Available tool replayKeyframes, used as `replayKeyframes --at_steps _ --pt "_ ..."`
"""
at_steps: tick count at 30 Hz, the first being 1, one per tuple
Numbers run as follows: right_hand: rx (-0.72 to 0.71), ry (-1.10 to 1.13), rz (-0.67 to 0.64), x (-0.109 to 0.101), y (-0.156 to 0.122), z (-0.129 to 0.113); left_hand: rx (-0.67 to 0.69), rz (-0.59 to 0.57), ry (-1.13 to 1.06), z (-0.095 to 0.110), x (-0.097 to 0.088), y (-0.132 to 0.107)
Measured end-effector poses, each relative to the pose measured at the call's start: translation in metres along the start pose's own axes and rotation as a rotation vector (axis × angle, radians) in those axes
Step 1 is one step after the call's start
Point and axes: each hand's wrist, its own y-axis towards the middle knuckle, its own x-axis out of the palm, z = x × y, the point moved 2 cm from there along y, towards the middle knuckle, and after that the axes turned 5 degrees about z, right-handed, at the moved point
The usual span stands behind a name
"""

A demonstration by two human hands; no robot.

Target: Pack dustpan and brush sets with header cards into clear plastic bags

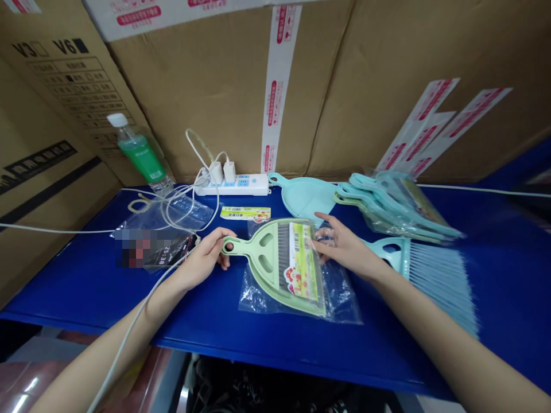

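A green dustpan-and-brush set (264,244) lies in front of me, partly in a clear plastic bag (344,304) with a printed label card (301,258) over its grey bristles. My left hand (210,252) grips the set's handle end, fingers closed around the hanging loop. At the opposite end, my right hand (344,244) has its fingers apart beside the card and the bag; whether they touch the plastic is hard to tell. Under my right forearm lies a light blue brush (439,281), bristles pointing right. A light blue dustpan (307,198) sits behind the green set.
Several bagged dustpan sets (400,206) are piled at the back right. A loose label card (245,213) lies near a power strip (241,184) with chargers and tangled white cables. A bottle (142,155) and a phone (172,252) are at left. Cardboard boxes (215,103) wall the blue table (206,327).
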Motion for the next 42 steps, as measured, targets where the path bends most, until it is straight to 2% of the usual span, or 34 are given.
replayKeyframes --at_steps 5,12,19,23,29,33,39,42 --pt "0.001 -0.026 0.028 0.001 -0.001 -0.001 -0.002 0.000 0.004 0.000 0.000 0.000" --pt "-0.050 -0.001 -0.046 -0.004 0.000 -0.001 -0.005 0.009 0.060 0.000 -0.001 0.000" --pt "0.022 -0.004 -0.024 -0.008 -0.004 -0.009 0.054 0.012 0.231 0.000 -0.002 -0.002" --pt "-0.018 -0.068 -0.086 -0.010 -0.006 -0.011 0.082 0.008 0.315 0.002 -0.004 -0.005" --pt "-0.041 -0.199 -0.172 -0.011 -0.010 -0.014 0.284 0.120 0.592 0.006 -0.005 -0.007" --pt "-0.029 -0.219 -0.196 -0.012 -0.012 -0.018 0.322 0.102 0.777 0.004 -0.004 -0.007" --pt "-0.039 -0.333 -0.156 -0.013 -0.012 -0.021 0.432 0.143 0.789 0.008 -0.002 -0.009" --pt "-0.105 -0.470 -0.102 -0.014 -0.011 -0.023 0.480 0.173 0.790 0.012 0.001 -0.010"
